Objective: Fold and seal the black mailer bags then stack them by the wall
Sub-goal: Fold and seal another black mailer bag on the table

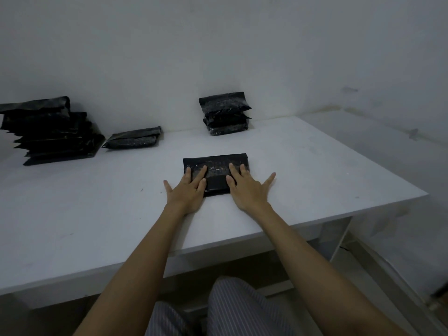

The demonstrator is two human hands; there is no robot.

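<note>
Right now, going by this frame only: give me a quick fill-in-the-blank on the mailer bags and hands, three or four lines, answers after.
1. Both hands, the left hand and the right hand, press flat on one ____ mailer bag.
2. The table is ____ in colour.
3. The neat stack of folded bags stands against the ____.
4. The single bag lies to the ____ of that stack.

Answers: black; white; wall; left

A white table (315, 170) stands against dim, scuffed white walls (218, 44).
</note>
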